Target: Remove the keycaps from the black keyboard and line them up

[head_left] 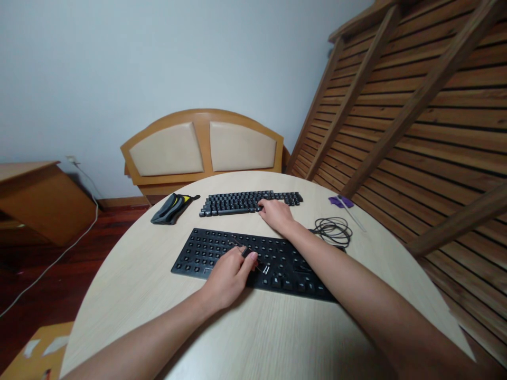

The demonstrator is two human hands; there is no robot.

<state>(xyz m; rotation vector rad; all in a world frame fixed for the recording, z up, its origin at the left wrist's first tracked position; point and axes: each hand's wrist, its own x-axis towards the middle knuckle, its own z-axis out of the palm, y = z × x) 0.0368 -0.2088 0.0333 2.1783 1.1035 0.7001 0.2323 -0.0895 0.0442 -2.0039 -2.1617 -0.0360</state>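
My left hand (231, 273) is closed around a keycap puller with a dark handle and thin wire ends (266, 269). It is held over the middle of a black keyboard (190, 253), whose left part shows bare switches. Several keycaps (293, 284) sit on the keyboard's lower right part. Farther back, loose black keycaps (233, 203) stand in rows laid out like a keyboard. My right hand (276, 214) reaches to the front of these rows, fingertips pinched on a keycap there. My right forearm covers part of the keyboard's right side.
A grey and black pouch with yellow (172, 208) lies at the table's left. On the right are a coiled black cable (335, 231), a purple cloth (341, 202) and a thin light stick (352, 215). The round table (130, 279) stands near a slatted wooden frame (428, 132).
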